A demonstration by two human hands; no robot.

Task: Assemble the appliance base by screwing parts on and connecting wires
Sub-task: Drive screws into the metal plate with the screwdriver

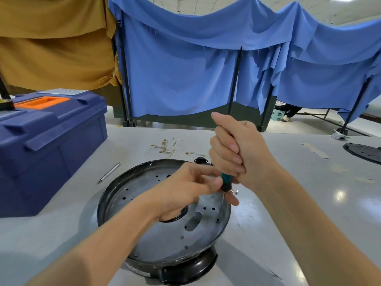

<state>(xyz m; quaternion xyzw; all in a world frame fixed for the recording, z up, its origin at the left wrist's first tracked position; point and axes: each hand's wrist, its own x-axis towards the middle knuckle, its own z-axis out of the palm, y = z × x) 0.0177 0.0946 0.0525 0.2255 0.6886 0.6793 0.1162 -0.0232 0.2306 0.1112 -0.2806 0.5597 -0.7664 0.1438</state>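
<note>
1. The appliance base [156, 240], a round black shell with a perforated metal plate set in it, lies on the grey surface [299, 203] directly in front of the person, near the front edge.
2. The right hand [233, 149] is wrapped in a fist round the top of a screwdriver [226, 181], which has a teal and black handle and stands nearly upright.
3. The left hand [185, 188] reaches across the plate, and its thumb and fingertips pinch the lower end of the handle, just under the right hand.
4. The thin shaft runs down from the handle, and its tip meets a small hole near the right edge of the plate.
5. Two small metal screws [236, 191] lie on the surface just beside the base's right rim.
6. Behind the base lie a small black connector [199, 159], a tangle of loose wires [165, 147] with metal terminals, and a slim metal rod [109, 172].
7. A blue toolbox [47, 145] with an orange handle stands at the left.
8. A second black disc [365, 151] lies at the far right edge.
9. Blue cloth [185, 69] and mustard cloth [51, 48] hang on frames behind.
</note>
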